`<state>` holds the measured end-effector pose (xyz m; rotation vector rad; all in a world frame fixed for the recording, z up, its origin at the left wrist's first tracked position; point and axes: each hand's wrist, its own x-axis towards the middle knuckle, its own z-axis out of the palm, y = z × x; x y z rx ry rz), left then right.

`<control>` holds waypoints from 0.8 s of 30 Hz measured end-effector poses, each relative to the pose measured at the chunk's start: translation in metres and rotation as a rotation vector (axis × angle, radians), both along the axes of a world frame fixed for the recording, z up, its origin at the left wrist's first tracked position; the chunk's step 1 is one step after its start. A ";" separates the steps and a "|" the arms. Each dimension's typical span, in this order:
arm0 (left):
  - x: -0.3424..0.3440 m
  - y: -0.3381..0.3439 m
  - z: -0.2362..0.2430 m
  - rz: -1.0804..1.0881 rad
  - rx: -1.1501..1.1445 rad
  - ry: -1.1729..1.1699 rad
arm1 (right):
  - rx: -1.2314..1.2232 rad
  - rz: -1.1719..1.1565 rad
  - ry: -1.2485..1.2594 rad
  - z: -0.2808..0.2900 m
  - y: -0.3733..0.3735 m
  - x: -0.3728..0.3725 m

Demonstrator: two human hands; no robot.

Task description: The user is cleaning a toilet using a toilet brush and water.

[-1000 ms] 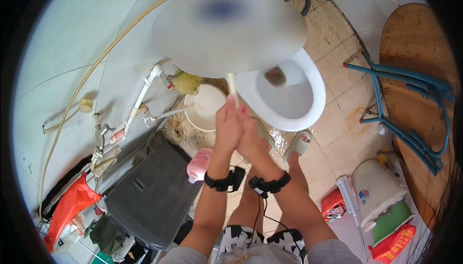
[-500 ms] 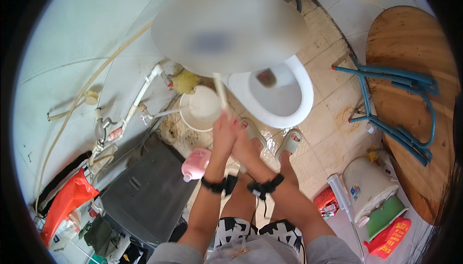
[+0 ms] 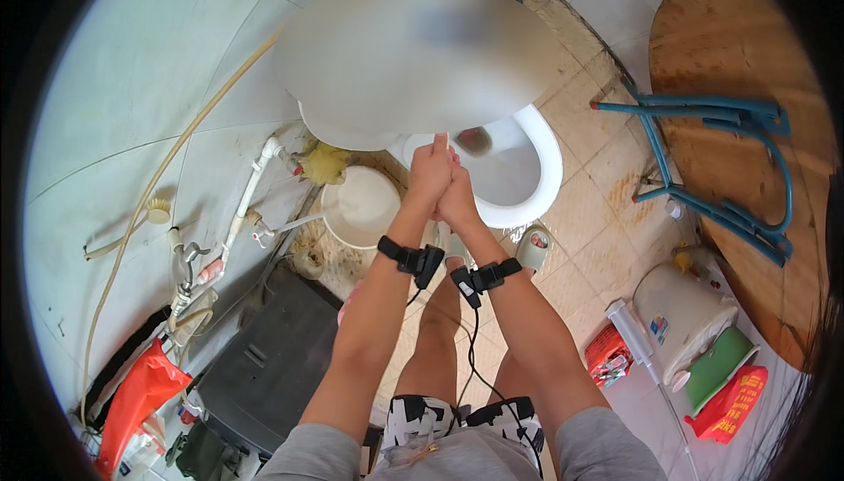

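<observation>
Both my hands are closed round a pale handle, my left hand higher on it and my right hand just below. A blurred oval hides the handle's far end. Beyond my hands stands the white toilet, with a dark patch in its bowl. To its left is a white bucket, with a stream of water running toward it from a wall tap. A yellow mesh bundle hangs on the pipework above the bucket. A pink bottle is mostly hidden behind my left forearm.
A grey bin and red bag are lower left. A wooden tabletop with blue folding legs leans at right. A pale drum, green basin and red bags are lower right. A hose runs along the wall.
My hands dropped back toward me half a second ago and now reach farther forward, higher in the picture, still on the handle. The pink bottle has become mostly covered by my left forearm.
</observation>
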<state>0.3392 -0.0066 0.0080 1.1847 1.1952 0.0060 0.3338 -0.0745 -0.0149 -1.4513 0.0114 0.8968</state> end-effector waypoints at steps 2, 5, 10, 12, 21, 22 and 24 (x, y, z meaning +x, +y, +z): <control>-0.008 0.006 0.016 0.056 -0.027 -0.017 | -0.015 0.058 0.047 0.027 0.004 -0.001; 0.010 0.024 0.049 0.012 0.084 -0.143 | 0.034 0.100 -0.098 0.054 0.022 0.024; 0.005 0.013 -0.037 -0.074 -0.065 0.157 | -0.042 -0.022 0.042 -0.017 0.010 0.016; 0.002 0.007 -0.038 -0.048 -0.060 0.134 | -0.160 0.048 0.331 -0.022 0.001 0.011; 0.016 0.015 -0.053 -0.063 0.035 0.034 | -0.027 0.032 -0.087 -0.047 0.007 0.013; 0.011 0.013 -0.056 -0.136 0.009 0.216 | -0.022 0.015 -0.044 -0.043 0.009 0.011; 0.008 0.015 -0.040 -0.140 0.002 0.185 | -0.100 0.026 0.199 -0.027 0.002 0.013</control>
